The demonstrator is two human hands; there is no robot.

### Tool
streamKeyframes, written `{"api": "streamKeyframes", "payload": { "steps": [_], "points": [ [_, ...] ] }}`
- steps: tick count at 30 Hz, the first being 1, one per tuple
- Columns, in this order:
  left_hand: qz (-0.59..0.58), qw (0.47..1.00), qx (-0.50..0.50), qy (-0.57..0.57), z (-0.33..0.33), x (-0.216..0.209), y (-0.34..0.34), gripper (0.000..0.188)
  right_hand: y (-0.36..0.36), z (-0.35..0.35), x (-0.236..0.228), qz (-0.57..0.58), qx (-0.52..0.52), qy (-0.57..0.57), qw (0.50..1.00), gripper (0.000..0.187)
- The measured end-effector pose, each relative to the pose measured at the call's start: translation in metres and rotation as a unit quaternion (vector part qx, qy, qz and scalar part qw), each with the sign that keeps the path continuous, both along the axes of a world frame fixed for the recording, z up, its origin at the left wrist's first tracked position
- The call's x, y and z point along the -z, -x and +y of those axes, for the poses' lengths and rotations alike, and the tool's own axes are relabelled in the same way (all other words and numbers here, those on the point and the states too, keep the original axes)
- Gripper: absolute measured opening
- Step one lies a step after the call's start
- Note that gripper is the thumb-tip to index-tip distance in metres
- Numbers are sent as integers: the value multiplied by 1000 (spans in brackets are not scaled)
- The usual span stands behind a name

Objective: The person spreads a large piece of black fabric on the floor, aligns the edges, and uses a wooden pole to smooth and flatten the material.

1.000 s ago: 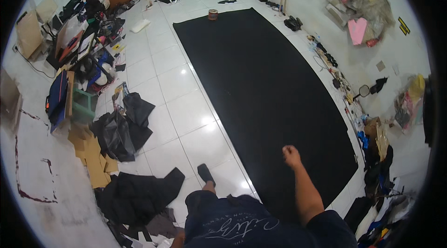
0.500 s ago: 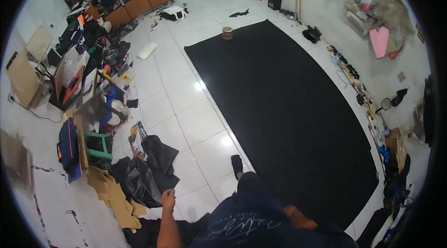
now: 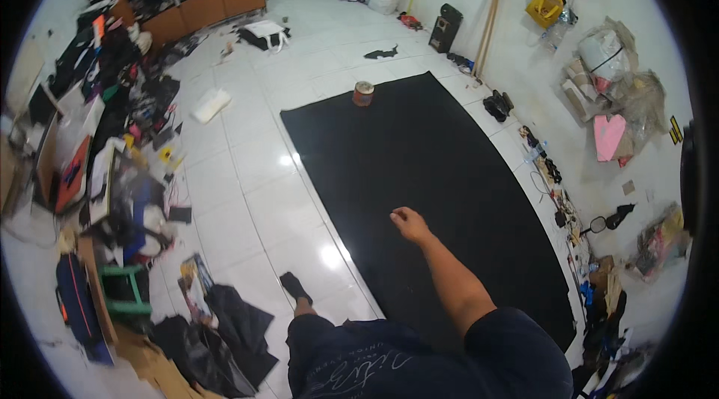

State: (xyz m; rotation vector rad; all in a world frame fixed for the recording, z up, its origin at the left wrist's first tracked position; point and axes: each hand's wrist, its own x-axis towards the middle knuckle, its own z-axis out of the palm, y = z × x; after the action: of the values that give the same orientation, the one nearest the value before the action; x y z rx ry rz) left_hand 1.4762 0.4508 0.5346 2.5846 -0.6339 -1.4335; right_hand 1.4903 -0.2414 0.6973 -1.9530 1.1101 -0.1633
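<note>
My right hand [image 3: 410,224] is in the air over a long black sheet [image 3: 434,167] spread on the tiled floor. Its fingers are loosely curled together, and nothing shows in them. On the sheet's far end stands a small round can-like roll or tub [image 3: 363,93], too small to make out exactly. My left hand is out of sight. One of my feet, in a dark sock or shoe [image 3: 296,288], is on the white tiles left of the sheet.
Crumpled black material [image 3: 217,343] lies at the lower left beside a green stool [image 3: 126,290]. Heaped goods line the left wall. A white cushion-like bundle [image 3: 211,105] and a black-and-white bag [image 3: 264,35] lie farther off. A black speaker [image 3: 446,28] and poles [image 3: 490,17] stand at right.
My right arm has swung forward over the black sheet, while my left hand has dropped out of view. My body and the view have shifted, and a foot shows farther left.
</note>
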Motion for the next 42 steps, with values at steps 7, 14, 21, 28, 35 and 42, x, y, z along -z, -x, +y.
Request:
{"api": "streamKeyframes", "payload": {
  "steps": [7,14,21,28,35,42],
  "points": [
    [-146,979,139,26,-53,-8,-286,20,-89,45,95,176,-95,-98,975,51],
    [-142,812,-473,311,-222,-63,-660,19,-100,60,185,381,-24,-357,852,53],
    [12,815,-536,220,-363,-42,-788,21,-275,-155,171,344,111,-323,875,35],
    [164,896,-407,72,-428,-19,-834,22,-673,-352,36,-20,83,-36,996,40],
    [132,939,-315,36,-503,-20,-1045,19,-825,-387,82,-3,61,-46,997,44],
    [26,900,-392,190,-662,-53,-1397,17,-789,-330,152,321,129,-366,864,50]
  ]
}}
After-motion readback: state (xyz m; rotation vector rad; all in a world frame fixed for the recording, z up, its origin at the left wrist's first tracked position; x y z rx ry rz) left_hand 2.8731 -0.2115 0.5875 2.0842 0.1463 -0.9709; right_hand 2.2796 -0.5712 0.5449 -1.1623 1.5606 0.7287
